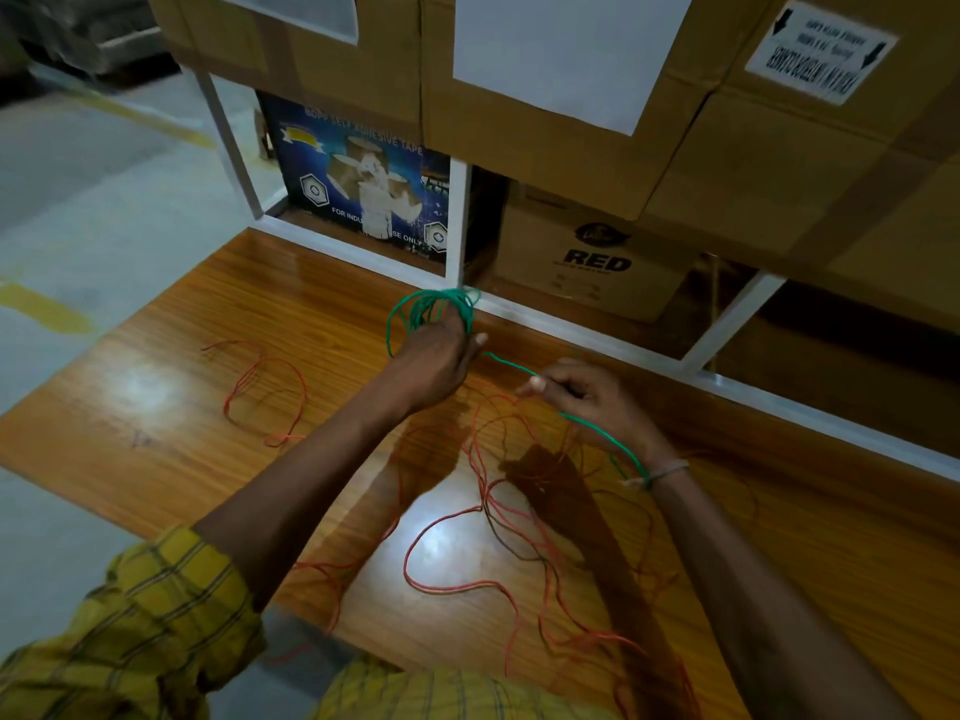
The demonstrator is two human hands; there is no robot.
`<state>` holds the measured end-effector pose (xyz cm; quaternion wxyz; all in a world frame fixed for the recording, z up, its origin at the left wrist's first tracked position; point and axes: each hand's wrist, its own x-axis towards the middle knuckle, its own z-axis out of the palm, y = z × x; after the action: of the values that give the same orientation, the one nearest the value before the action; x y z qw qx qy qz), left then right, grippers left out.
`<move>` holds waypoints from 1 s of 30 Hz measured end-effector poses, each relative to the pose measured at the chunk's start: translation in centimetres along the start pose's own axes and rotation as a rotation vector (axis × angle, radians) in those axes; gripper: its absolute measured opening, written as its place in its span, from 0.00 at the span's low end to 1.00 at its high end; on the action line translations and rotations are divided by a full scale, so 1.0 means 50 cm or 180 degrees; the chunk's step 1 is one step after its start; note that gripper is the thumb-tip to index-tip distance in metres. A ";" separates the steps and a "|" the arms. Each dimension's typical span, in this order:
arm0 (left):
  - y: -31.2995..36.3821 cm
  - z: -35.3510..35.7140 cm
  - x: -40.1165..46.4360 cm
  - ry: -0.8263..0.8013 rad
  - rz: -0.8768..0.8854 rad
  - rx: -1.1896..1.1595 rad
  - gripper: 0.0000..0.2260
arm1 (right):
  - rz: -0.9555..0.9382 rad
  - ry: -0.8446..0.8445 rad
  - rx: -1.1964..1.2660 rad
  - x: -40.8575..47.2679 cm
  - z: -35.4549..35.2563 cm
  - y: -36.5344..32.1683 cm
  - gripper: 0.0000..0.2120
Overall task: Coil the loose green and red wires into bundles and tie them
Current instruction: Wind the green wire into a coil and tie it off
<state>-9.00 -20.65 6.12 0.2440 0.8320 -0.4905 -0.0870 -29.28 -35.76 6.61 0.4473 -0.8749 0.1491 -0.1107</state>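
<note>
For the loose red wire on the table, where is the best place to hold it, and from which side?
Probably the broad open loop of the red wire near the table's front edge, pinched from above: it lies flat and apart from the tangle under the right hand, which pinches the green wire.

Green wire point(597, 428), red wires point(467, 563), yellow plaid sleeve point(156, 615).

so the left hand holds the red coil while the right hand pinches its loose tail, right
Not quite: the coil in the left hand is green, not red. The right hand does pinch its loose tail. The head view shows it.
</note>
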 end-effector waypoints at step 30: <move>0.077 -0.075 0.034 -0.0160 -0.0512 -0.6396 0.17 | 0.0040 0.0008 -0.2258 0.029 0.071 0.004 0.11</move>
<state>-9.66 -22.45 11.41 0.8153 0.2693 -0.1374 -0.4939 -26.79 -33.75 4.49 0.1161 -0.9747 0.1842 -0.0504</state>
